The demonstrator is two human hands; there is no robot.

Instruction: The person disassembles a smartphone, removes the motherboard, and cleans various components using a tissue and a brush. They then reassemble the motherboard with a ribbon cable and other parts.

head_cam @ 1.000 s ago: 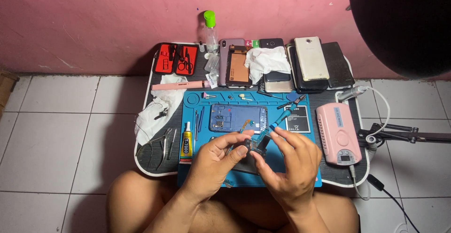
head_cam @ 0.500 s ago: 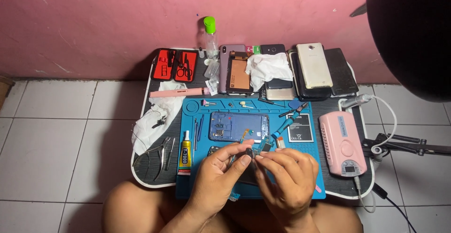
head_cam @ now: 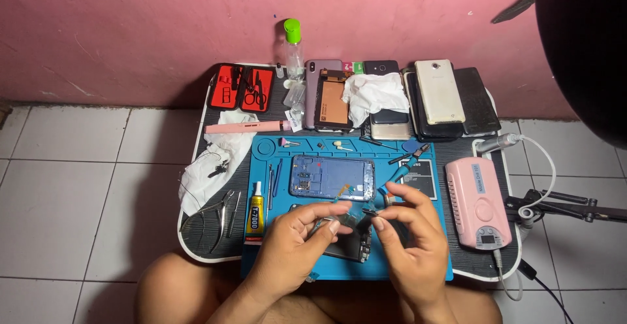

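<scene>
Hands had barely shifted since the earlier frames: both stayed over the blue mat [head_cam: 274, 151], fingertips meeting above the dark phone part [head_cam: 346, 249] at the mat's six o'clock edge. The left hand [head_cam: 294, 242] pinched a small thin piece [head_cam: 349, 214] between thumb and forefinger; the right hand [head_cam: 408, 236] met it from three o'clock, fingers narrowed onto the same piece. That piece looked tiny, dark and partly see-through; its exact shape could not be told. Just beyond the fingers, at twelve o'clock, the blue phone frame [head_cam: 332, 177] lay flat, as before. A glue tube [head_cam: 255, 213] lay at nine o'clock of the left hand, and a pink box [head_cam: 477, 203] with a cable sat at three o'clock, well apart.
</scene>
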